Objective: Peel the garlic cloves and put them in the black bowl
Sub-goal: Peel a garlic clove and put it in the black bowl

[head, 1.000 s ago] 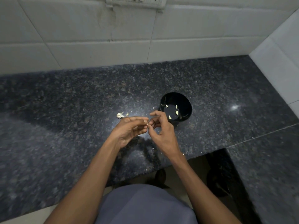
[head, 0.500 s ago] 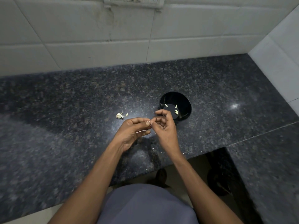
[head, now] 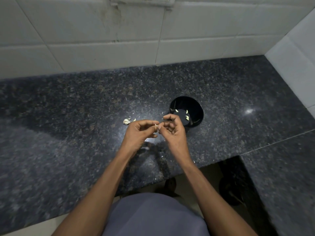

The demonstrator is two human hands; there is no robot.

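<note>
Head view: left hand and right hand pinch one garlic clove between curled fingers, peeling beside the black bowl for a short drop.

1. A home kitchen is showing here: a dark speckled polished granite countertop is running along a wall of large white glazed tiles.
2. A small round black bowl holding pale peeled garlic cloves is sitting on it.
</note>
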